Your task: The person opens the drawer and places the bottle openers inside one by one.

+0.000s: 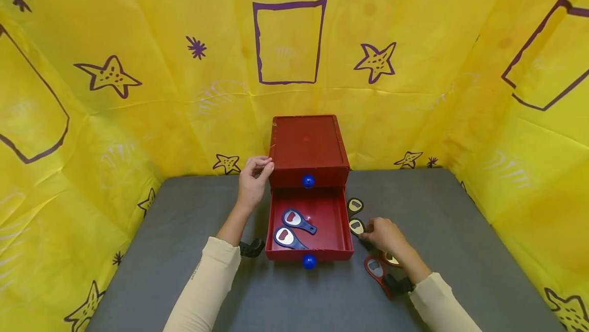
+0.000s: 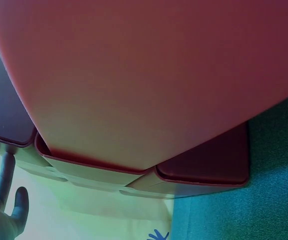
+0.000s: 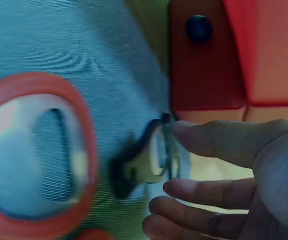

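A red two-drawer box [image 1: 307, 142] stands on the table, its lower drawer [image 1: 329, 224] pulled out. Inside that drawer lie two blue-handled bottle openers [image 1: 299, 220]. My left hand [image 1: 253, 181] rests its fingertips against the box's upper left edge; in the left wrist view its fingers [image 2: 5, 175] look fairly straight. To the right of the drawer, my right hand [image 1: 386, 235] pinches a black bottle opener [image 1: 356, 226] between thumb and fingers. Another black bottle opener [image 1: 355, 206] lies just behind it. The right wrist view shows the thumb [image 3: 208, 140] against the black opener, partly blurred.
Red-handled bottle openers [image 1: 375, 266] lie on the grey table [image 1: 428, 209] under the right wrist, partly hidden by it. Blue knobs [image 1: 309, 262] stick out from the drawer fronts. A yellow patterned cloth [image 1: 414, 117] encloses the table at the back and sides.
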The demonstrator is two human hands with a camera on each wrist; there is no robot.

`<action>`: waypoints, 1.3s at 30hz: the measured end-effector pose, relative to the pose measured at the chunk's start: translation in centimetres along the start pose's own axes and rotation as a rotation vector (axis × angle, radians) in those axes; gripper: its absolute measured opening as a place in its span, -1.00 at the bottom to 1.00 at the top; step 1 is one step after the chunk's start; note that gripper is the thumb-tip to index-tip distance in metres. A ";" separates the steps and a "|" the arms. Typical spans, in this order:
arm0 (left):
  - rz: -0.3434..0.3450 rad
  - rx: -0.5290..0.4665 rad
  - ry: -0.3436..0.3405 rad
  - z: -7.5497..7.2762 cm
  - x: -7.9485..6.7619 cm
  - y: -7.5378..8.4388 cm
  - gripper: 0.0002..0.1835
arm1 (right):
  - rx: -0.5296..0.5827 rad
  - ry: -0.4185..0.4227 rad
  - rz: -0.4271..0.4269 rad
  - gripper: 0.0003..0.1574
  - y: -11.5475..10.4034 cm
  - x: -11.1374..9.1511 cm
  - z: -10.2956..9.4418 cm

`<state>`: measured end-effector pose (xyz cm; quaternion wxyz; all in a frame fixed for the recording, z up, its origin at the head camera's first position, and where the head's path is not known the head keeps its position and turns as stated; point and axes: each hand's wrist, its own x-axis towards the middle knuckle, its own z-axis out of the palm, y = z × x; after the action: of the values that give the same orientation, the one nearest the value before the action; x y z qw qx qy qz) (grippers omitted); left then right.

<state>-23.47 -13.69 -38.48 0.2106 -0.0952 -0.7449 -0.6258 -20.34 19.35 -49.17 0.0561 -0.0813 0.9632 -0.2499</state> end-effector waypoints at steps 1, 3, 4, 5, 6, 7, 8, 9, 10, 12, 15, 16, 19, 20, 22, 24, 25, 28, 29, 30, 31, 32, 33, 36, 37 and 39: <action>-0.001 0.001 0.001 0.0 0.0 0.0 -0.78 | 0.000 -0.002 0.012 -0.72 0.1 -0.1 0.2; -0.005 0.003 0.002 0.0 0.0 0.0 -0.78 | -0.001 0.002 0.029 -0.63 0.2 -0.4 0.6; -0.004 0.003 0.002 0.0 0.0 0.1 -0.78 | 0.000 0.009 0.036 -0.59 0.3 -0.5 0.8; -0.005 0.004 0.002 0.0 0.0 0.1 -0.78 | -0.003 0.017 0.040 -0.54 0.3 -0.5 0.9; -0.005 0.005 0.002 0.0 0.0 0.1 -0.78 | -0.006 0.027 0.041 -0.51 0.3 -0.6 1.0; -0.005 0.006 0.002 -0.1 0.0 0.0 -0.77 | -0.009 0.037 0.042 -0.49 0.3 -0.7 1.2; -0.006 0.008 0.002 -0.1 0.0 0.0 -0.77 | -0.013 0.045 0.042 -0.46 0.3 -0.7 1.3; -0.008 0.008 0.002 -0.1 0.0 0.0 -0.77 | -0.017 0.053 0.041 -0.44 0.3 -0.7 1.4; -0.008 0.009 0.002 -0.1 0.0 0.0 -0.77 | -0.019 0.061 0.042 -0.43 0.2 -0.8 1.5; -0.010 0.007 0.003 -0.2 0.0 0.0 -0.77 | -0.028 0.078 0.040 -0.44 0.2 -0.8 1.7; -0.010 0.002 0.001 -0.2 -0.1 0.0 -0.77 | -0.036 0.105 0.041 -0.50 0.1 -0.9 1.9; -0.009 0.001 0.001 -0.2 -0.1 0.0 -0.77 | -0.039 0.113 0.042 -0.53 0.1 -0.9 2.0; -0.012 -0.002 0.001 -0.2 -0.1 0.0 -0.77 | -0.041 0.138 0.033 -0.60 0.2 -1.0 2.1; -0.012 -0.002 0.001 -0.2 -0.1 0.0 -0.77 | -0.036 0.139 0.032 -0.61 0.3 -1.0 2.1; -0.011 -0.002 0.003 -0.1 -0.1 -0.1 -0.77 | -0.023 0.141 0.030 -0.60 0.6 -1.0 2.2; -0.011 -0.005 0.004 -0.1 -0.1 -0.1 -0.77 | 0.006 0.139 0.031 -0.68 0.9 -0.9 2.2; -0.010 -0.006 0.004 -0.1 -0.1 -0.1 -0.77 | 0.021 0.138 0.031 -0.72 1.0 -1.0 2.1; -0.011 -0.010 0.006 -0.1 -0.1 -0.2 -0.77 | 0.062 0.131 0.035 -0.81 1.3 -1.0 1.6; -0.007 -0.013 0.006 -0.1 -0.1 -0.2 -0.77 | 0.079 0.127 0.039 -0.81 1.4 -1.1 1.3; -0.007 -0.016 0.005 -0.1 0.0 -0.3 -0.77 | 0.093 0.121 0.045 -0.81 1.4 -1.1 1.0; -0.006 -0.021 0.003 -0.1 0.0 -0.3 -0.77 | 0.101 0.119 0.048 -0.80 1.5 -1.1 0.7; -0.005 -0.026 0.003 -0.1 0.0 -0.4 -0.77 | 0.117 0.113 0.059 -0.79 1.5 -1.2 0.4; -0.003 -0.031 0.002 0.0 0.0 -0.4 -0.77 | 0.135 0.107 0.068 -0.79 1.5 -1.2 0.1; -0.005 -0.043 0.002 0.0 0.0 -0.5 -0.77 | 0.178 0.103 0.091 -0.77 1.4 -1.3 -0.9; -0.004 -0.043 0.004 0.0 0.0 -0.5 -0.77 | 0.187 0.103 0.095 -0.76 1.4 -1.3 -1.3; -0.005 -0.041 0.004 0.0 0.0 -0.4 -0.77 | 0.206 0.102 0.095 -0.74 1.2 -1.3 -2.2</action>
<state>-23.69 -13.73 -38.83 0.2086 -0.0966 -0.7317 -0.6417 -19.50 21.62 -47.78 0.0267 -0.0168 0.9368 -0.3484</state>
